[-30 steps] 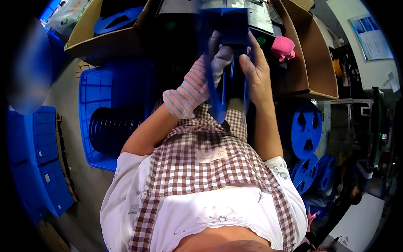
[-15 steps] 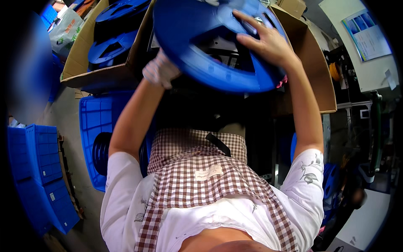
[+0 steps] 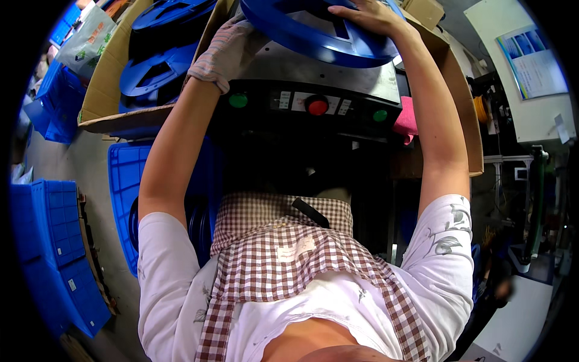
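A large blue plastic reel point(image 3: 325, 51), with openings between its spokes, is tilted over the metal top of a machine point(image 3: 356, 75); its far part is cut off by the upper edge. My left hand point(image 3: 232, 51), in a pale striped glove, is at the reel's left rim, its fingertips partly hidden there. My bare right hand point(image 3: 369, 17) grips the reel's right side, with one digit reaching over an opening. Along the machine's black front are a red button point(image 3: 316, 105) in the middle and a green button point(image 3: 237, 100) towards the left.
An open cardboard box point(image 3: 96, 114) at the left holds several blue reels point(image 3: 154, 71). Another cardboard box point(image 3: 471, 108) stands right of the machine, with a pink cloth point(image 3: 407, 117) beside it. A blue crate point(image 3: 123, 199) sits below left, and stacked blue bins point(image 3: 60, 223) stand further left.
The reel has moved away from me and tipped flatter, both hands travelling with it. The machine's front panel and buttons, hidden before, now show.
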The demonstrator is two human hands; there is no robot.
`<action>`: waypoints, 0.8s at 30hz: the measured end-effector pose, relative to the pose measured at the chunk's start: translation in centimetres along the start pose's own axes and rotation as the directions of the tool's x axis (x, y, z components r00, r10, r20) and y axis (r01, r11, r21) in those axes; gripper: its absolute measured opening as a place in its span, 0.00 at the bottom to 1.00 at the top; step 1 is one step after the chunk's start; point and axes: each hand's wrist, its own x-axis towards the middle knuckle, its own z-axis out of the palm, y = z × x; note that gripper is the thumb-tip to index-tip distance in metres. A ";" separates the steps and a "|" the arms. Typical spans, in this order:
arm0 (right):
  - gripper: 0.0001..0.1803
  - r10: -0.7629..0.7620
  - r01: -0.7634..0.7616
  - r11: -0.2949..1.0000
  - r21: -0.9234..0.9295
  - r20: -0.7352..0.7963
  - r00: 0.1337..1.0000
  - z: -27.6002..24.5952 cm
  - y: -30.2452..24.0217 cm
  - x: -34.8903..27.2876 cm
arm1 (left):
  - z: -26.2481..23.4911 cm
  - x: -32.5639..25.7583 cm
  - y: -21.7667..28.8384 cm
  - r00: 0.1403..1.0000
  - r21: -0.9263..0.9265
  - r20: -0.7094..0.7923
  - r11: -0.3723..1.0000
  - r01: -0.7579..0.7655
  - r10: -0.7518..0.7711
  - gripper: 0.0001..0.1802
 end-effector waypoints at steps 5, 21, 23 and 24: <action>0.42 -0.026 0.026 0.999 0.044 0.012 1.000 0.2 0.6 0.1 | 0.6 -1.5 1.1 0.973 -0.363 0.010 0.905 0.220 -0.233 0.16; 0.29 -0.105 0.233 0.965 0.119 -0.641 0.760 6.9 1.0 -14.4 | 1.0 -13.5 0.1 0.939 0.953 -0.146 0.298 0.050 0.310 0.34; 0.28 -0.246 0.291 0.956 -0.033 -0.626 0.740 5.9 -1.4 -11.4 | 0.7 -13.3 -0.6 0.938 0.959 -0.150 0.276 0.062 0.312 0.36; 0.27 -0.328 0.320 0.939 -0.126 -0.610 0.721 5.3 -1.9 -9.8 | 0.6 -13.3 -0.6 0.938 0.950 -0.169 0.302 0.073 0.304 0.37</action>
